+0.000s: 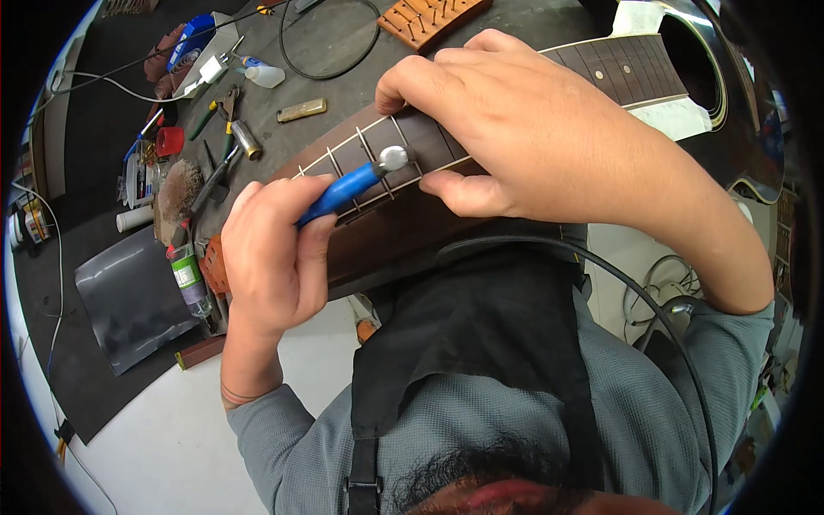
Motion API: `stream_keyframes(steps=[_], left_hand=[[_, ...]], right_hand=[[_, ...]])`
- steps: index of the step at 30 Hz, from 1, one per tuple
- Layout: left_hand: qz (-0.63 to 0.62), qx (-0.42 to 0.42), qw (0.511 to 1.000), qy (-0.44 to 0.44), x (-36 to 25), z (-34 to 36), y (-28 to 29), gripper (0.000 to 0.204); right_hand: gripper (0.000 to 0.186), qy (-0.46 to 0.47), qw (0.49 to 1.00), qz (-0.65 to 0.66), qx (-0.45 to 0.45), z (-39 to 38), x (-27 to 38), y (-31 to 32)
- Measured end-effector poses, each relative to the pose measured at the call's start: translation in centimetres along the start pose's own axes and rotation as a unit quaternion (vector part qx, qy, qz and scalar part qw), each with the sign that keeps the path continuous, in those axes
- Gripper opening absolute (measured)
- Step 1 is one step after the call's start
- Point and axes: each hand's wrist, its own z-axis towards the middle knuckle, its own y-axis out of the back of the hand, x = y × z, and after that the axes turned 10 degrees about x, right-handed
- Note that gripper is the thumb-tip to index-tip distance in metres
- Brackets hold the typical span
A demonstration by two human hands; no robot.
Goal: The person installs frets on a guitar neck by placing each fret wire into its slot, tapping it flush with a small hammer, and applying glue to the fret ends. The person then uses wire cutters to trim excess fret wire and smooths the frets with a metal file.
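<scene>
While left hand [275, 257] grips blue-handled tool [348, 189], right hand [524, 129] clasps guitar neck [412, 146]; bottle [190, 279] contents unclear.

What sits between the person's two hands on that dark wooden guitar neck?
In the head view, the shiny metal head of the blue-handled tool rests on a fret of the dark wooden guitar neck, between left hand and right hand.

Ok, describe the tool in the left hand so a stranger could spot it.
Find the dark guitar neck running across the bench. The left hand grips a small hammer over its frets. Its blue handle and round silver head set it apart from the green-handled pliers behind.
</scene>
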Motion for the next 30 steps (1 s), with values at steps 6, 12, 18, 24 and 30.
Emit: stream_keyframes(steps=[6, 12, 18, 24, 30], left_hand=[[0.073, 0.078, 0.994, -0.025, 0.0, 0.2, 0.5, 0.025], [-0.081, -0.009, 0.997, -0.006, 0.3, -0.7, 0.2, 0.021], [-0.079, -0.047, 0.995, 0.046, -0.2, -0.7, 0.0, 0.025], [-0.055, -0.098, 0.99, 0.081, -0.2, -0.8, -0.2, 0.021], [0.079, 0.109, 0.989, 0.064, -0.3, 0.3, 0.9, 0.03]], right_hand=[[0.056, 0.005, 1.0, -0.02, 0.008, 0.0, -0.1, -0.3], [0.057, -0.003, 1.0, -0.015, -0.002, -0.1, -0.1, -0.3], [0.057, -0.006, 1.0, -0.012, 0.003, -0.1, 0.0, 0.0], [0.056, 0.001, 1.0, -0.009, -0.002, -0.2, -0.1, 0.1], [0.055, 0.0, 1.0, 0.005, -0.003, -0.3, -0.2, -0.3]])
